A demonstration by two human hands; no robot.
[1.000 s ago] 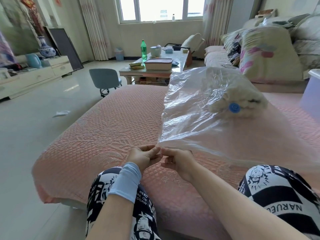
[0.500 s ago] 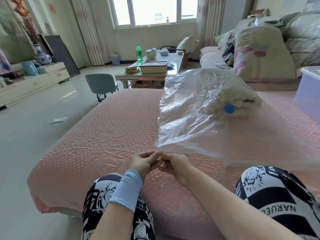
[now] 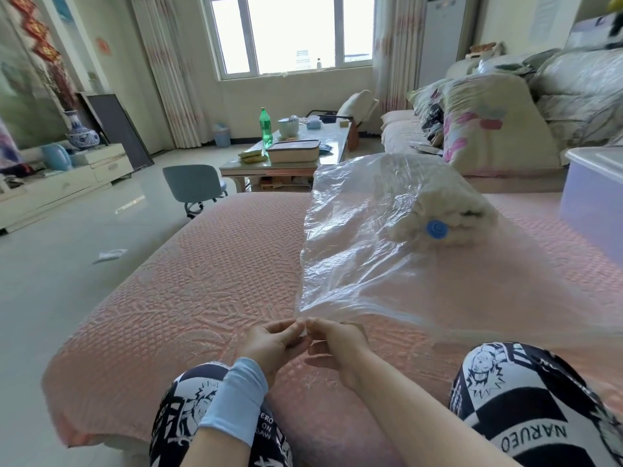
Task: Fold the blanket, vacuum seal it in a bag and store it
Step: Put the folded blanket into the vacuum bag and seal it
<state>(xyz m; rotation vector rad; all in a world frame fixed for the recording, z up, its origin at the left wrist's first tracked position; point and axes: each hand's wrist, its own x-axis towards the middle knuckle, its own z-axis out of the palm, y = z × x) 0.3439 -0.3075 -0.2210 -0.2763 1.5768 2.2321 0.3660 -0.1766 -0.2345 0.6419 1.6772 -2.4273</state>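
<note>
A clear vacuum bag (image 3: 364, 257) lies on the pink quilted bed (image 3: 202, 281), stretched toward me. Inside its far end sits the folded cream fluffy blanket (image 3: 441, 203), with the bag's blue round valve (image 3: 437, 228) in front of it. My left hand (image 3: 274, 342) and my right hand (image 3: 337, 342) meet at the bag's near left corner, and both pinch its open edge between thumb and fingers. A light blue cuff covers my left wrist. My knees in black-and-white printed trousers frame the bottom of the view.
A translucent storage box (image 3: 593, 197) with a white lid stands on the bed at the right. Behind it are a sofa and stacked bedding (image 3: 495, 123). A coffee table (image 3: 290, 156) with a green bottle and a grey chair (image 3: 194, 183) stand beyond the bed.
Both hands stay pinched on the bag's near corner. The view has shifted slightly, so the hands sit a little lower in the frame. The bag and blanket have not moved.
</note>
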